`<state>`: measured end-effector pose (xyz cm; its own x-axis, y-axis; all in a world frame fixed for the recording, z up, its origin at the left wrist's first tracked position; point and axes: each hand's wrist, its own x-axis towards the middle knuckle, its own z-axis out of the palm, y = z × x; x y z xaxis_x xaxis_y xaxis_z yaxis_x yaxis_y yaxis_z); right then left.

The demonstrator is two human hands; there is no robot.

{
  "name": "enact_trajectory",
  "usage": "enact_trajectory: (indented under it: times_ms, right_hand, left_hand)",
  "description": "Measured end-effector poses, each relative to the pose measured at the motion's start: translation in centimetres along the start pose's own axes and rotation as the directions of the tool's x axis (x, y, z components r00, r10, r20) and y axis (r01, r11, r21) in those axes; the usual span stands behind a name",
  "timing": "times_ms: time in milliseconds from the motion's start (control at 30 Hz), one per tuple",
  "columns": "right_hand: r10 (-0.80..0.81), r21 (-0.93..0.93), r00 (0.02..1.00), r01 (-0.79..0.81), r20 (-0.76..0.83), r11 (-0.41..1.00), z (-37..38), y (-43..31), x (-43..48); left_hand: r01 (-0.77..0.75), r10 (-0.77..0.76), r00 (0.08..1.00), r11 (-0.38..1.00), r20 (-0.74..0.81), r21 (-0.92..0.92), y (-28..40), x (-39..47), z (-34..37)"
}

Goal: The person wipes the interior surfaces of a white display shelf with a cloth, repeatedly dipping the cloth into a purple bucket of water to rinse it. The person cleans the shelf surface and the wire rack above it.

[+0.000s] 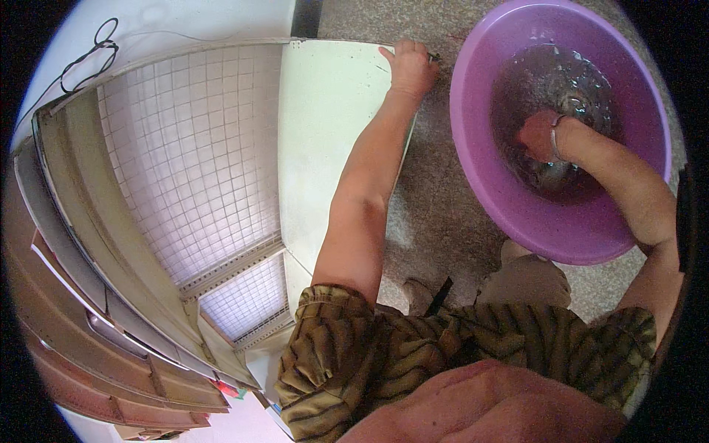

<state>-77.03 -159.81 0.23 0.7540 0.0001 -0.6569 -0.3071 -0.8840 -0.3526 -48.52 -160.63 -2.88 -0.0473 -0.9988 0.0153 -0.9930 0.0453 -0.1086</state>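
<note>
A large purple plastic basin [471, 133] stands on the speckled floor at the right and holds rippling water [559, 72]. My right hand [540, 135] is down in that water, with a silver-coloured bracelet [554, 138] at the wrist. Its fingertips are under the surface, so whether they hold anything is hidden. Out to the left of the basin, my left hand [412, 66] grips the far corner of a pale, smooth panel [332, 127]. The thumb lies on the panel's face and the other fingers bend over its edge. A small dark piece [435, 56] shows beside these fingers.
Left of the panel is a grid-patterned surface [194, 149] framed by a perforated strip [232, 266]. Brown boards or cartons [99, 360] lie at the lower left. A looped black cable [91, 61] runs at the upper left. My knee [523, 279] is close below the basin.
</note>
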Motion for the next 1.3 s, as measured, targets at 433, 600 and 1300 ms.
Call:
enact_trajectory:
  times_ms: [433, 600, 1300]
  right_hand:
    - [0.028, 0.036, 0.999, -0.03, 0.047, 0.999, -0.8, -0.9, -1.1]
    - [0.076, -0.078, 0.992, -0.068, 0.097, 0.995, 0.1, -0.3, -0.6]
    - [0.121, 0.062, 0.971, -0.136, 0.204, 0.989, 0.5, 0.6, -0.9]
  left_hand:
    - [-0.067, 0.063, 0.996, 0.994, -0.056, -0.087, 0.1, -0.9, -0.7]
    - [-0.186, 0.091, 0.916, 0.96, -0.392, -0.212, -0.2, -2.4, -0.6]
    - [-0.018, 0.021, 0.999, 0.994, 0.027, -0.108, -0.3, -2.0, -1.7]
